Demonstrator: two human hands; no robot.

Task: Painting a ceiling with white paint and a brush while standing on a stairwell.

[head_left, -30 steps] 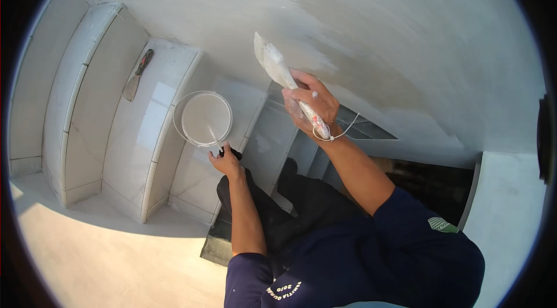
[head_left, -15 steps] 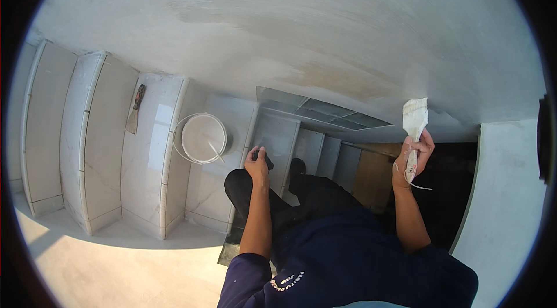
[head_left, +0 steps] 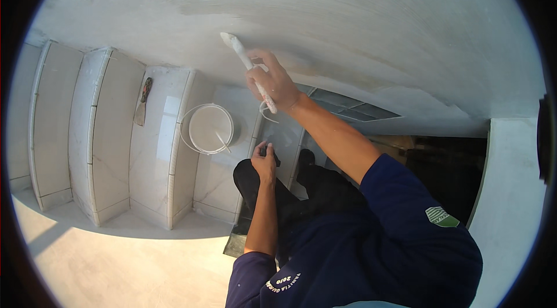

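A brush (head_left: 242, 55) is held tight in the right hand (head_left: 272, 84), tip pressed against the white wall (head_left: 348, 12) up top. The left hand (head_left: 265, 162) is closed around something small and dark, can't be told what exactly. Progress-wise, a good stretch of wall looks already coated with streaky wet strokes, while a duller, yellowish band just past the brush seems not yet covered, so roughly midway is the guess. A white bucket (head_left: 208, 128) with a stick in it is parked on a tiled step (head_left: 162, 151), near its edge, with a trowel (head_left: 143, 102) well apart to the left. No packages or signs are seen; only a small green-and-white sleeve patch (head_left: 442, 217).
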